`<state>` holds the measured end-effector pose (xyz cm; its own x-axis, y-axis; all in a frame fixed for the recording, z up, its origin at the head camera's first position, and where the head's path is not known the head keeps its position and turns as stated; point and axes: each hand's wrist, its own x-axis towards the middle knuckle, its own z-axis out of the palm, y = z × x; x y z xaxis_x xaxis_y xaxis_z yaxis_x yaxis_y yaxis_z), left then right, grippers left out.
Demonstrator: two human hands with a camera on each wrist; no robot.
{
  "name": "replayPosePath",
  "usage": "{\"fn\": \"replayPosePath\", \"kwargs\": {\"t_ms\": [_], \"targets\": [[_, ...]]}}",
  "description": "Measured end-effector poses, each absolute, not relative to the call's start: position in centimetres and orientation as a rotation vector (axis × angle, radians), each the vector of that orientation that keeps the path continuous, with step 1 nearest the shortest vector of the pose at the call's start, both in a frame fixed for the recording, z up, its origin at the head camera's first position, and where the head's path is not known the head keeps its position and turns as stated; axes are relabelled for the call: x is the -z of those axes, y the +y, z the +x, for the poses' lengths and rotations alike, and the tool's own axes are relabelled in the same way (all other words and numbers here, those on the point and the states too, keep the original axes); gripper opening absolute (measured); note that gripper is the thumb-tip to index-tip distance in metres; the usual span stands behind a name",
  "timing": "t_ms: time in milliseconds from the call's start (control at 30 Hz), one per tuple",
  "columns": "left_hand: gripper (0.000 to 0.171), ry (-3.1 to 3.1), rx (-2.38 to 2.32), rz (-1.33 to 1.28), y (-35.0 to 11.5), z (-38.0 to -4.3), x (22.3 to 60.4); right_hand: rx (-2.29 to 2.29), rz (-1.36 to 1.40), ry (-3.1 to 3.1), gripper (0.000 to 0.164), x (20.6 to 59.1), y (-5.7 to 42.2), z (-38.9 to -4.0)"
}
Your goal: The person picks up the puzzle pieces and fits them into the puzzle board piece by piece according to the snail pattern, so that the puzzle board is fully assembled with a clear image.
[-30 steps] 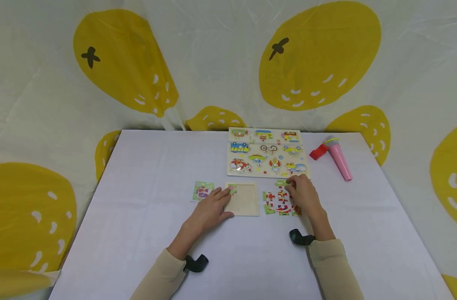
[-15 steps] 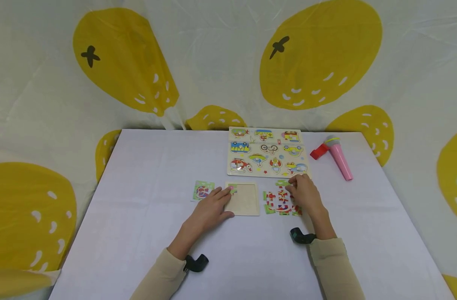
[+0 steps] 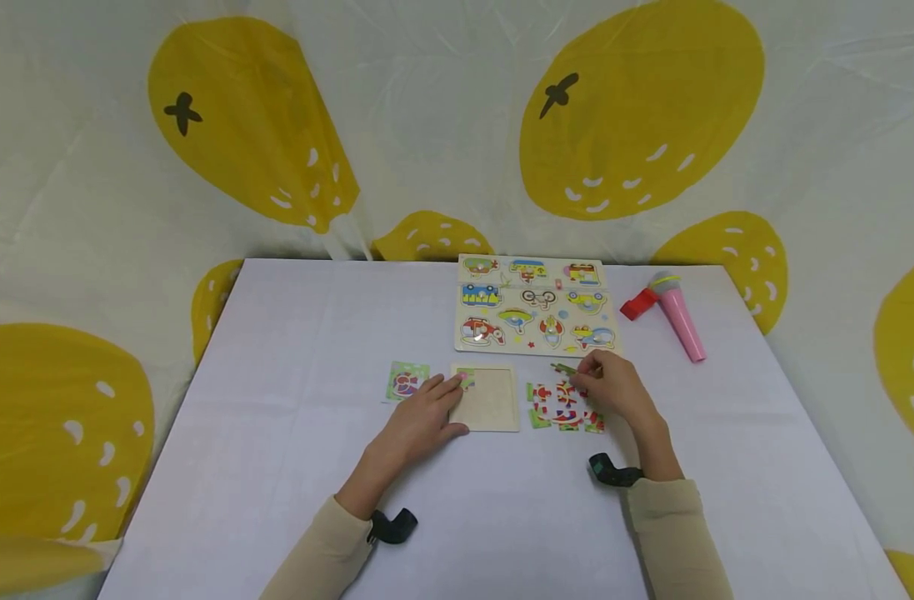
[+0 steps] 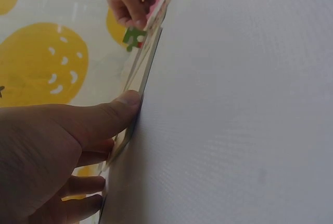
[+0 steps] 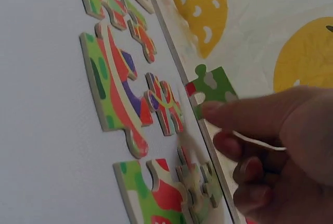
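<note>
Puzzle piece (image 5: 221,84), green with a dab of red, is what I've got in the right hand (image 3: 612,385): that grip's clamped on it, thumb and finger, piece tilted at the far side of the loose pieces (image 5: 107,88) on the bench (image 3: 337,333). Left hand (image 3: 422,417) grip is loose, fingers pretty straight, on the wooden tray (image 3: 494,404) left of the pile, fingertip at the small corner piece (image 3: 468,383).
</note>
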<state>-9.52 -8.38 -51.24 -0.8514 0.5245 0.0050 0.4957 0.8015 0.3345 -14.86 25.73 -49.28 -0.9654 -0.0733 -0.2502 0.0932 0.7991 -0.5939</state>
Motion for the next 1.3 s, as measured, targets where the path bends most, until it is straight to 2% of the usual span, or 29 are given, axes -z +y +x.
{"fn": "replayPosePath", "kwargs": {"t_ms": [367, 767, 1300], "targets": [[0.064, 2.885, -0.502, 0.809, -8.3, -9.3, 50.9, 1.173, -0.045, 2.747, 0.024, 48.8, 23.7, -14.4], [0.062, 2.913, -0.525, 0.795, -7.9, -9.3, 50.9, 1.305, -0.125, 2.716, 0.019, 49.4, 19.0, -14.3], [0.059, 3.096, -0.261, 0.905, -6.8, -9.0, 51.6, 1.34, -0.165, 2.686, 0.015, 50.9, 14.3, -14.2]]}}
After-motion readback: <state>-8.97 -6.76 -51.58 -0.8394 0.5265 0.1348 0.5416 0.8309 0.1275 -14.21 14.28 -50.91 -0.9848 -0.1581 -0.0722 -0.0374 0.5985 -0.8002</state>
